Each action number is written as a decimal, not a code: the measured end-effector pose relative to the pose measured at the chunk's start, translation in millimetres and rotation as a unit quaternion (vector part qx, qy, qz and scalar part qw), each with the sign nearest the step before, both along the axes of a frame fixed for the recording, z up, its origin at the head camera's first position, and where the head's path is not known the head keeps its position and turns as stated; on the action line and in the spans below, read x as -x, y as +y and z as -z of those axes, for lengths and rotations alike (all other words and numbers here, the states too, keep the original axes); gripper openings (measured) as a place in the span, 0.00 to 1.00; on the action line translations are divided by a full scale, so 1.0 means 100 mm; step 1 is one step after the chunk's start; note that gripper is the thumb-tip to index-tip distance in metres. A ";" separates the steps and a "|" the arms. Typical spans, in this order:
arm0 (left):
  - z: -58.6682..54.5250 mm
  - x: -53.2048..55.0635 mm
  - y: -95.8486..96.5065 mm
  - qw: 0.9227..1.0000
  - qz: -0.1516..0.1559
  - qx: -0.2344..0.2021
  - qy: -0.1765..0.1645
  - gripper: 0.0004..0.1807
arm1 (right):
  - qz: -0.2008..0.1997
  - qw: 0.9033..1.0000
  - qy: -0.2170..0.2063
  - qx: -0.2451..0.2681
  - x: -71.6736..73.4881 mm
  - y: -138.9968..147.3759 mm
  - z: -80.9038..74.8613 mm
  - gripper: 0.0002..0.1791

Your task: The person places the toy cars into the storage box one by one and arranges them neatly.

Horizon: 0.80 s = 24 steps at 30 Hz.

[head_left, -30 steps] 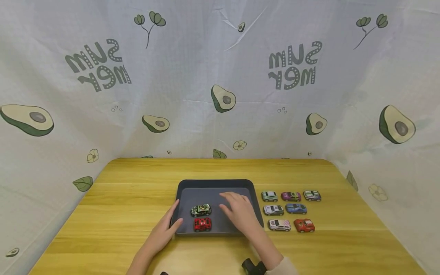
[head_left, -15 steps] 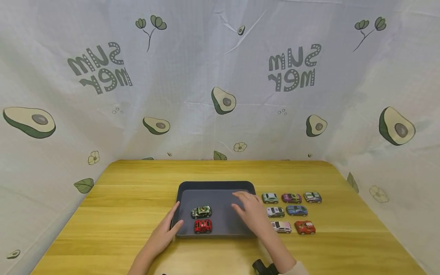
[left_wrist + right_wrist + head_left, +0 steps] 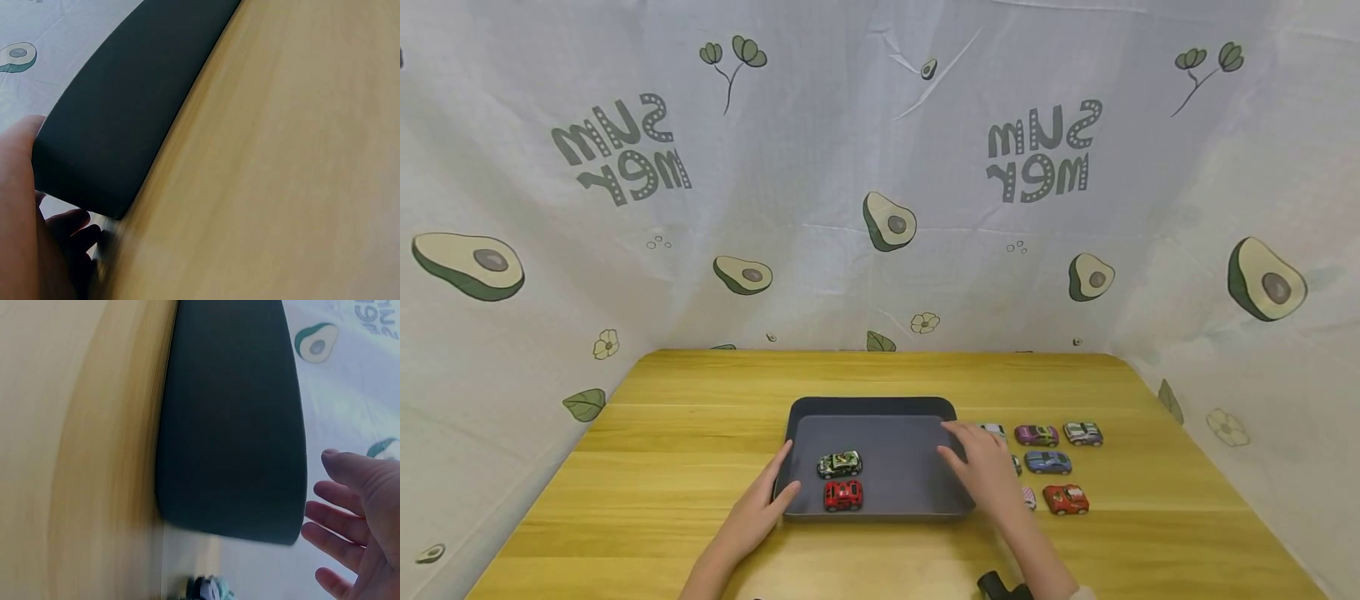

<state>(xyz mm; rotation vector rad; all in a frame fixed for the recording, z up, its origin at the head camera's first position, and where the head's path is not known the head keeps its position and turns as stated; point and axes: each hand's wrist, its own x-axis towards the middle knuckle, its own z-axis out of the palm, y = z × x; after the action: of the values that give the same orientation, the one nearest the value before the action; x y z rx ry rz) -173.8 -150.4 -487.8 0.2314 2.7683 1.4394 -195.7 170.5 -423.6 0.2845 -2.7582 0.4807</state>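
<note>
A dark grey rectangular tray lies on the table, holding a green camouflage toy car and, just in front of it, a red toy car. My left hand grips the tray's front left corner, thumb at the rim and fingers along the outer side. In the left wrist view the thumb meets the rim. My right hand hovers around the tray's right side with nothing in it, fingers relaxed and apart. In the right wrist view, the spread fingers are beside the tray's outer wall.
Right of the tray stand several toy cars: a purple one, a white-and-green one, a blue one and a red one. My right hand and arm partly cover others. A printed cloth hangs behind the wooden table.
My right hand has moved right, from over the tray's middle to its right side, now overlapping the nearest cars. The left hand stays at the tray's corner.
</note>
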 end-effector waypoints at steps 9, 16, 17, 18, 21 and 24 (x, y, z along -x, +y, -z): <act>-0.01 -0.01 0.00 1.000 0.001 -0.006 -0.003 0.35 | 0.013 1.000 0.003 -0.004 0.03 0.19 -0.02 0.22; -0.02 -0.01 0.00 1.000 -0.001 -0.005 0.008 0.35 | 0.021 1.000 -0.003 0.002 0.04 0.33 -0.02 0.22; -0.02 -0.01 0.00 1.000 -0.001 -0.003 0.010 0.35 | 0.023 1.000 -0.006 0.000 0.04 0.36 -0.02 0.22; -0.02 -0.01 0.00 1.000 0.000 -0.001 0.012 0.35 | 0.025 1.000 -0.008 -0.002 0.04 0.38 -0.02 0.23; -0.01 -0.01 0.00 1.000 0.004 0.002 0.017 0.35 | 0.032 0.999 -0.021 -0.008 0.04 0.47 -0.02 0.23; -0.01 -0.01 0.00 1.000 0.004 -0.001 0.013 0.35 | 0.038 0.999 -0.036 -0.012 0.04 0.55 -0.02 0.24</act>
<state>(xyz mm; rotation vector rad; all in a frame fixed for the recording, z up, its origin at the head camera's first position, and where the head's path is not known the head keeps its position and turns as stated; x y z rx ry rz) -172.5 -150.5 -486.6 0.2621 2.7825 1.4486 -199.3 225.3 -421.8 0.1710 -2.8349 0.4483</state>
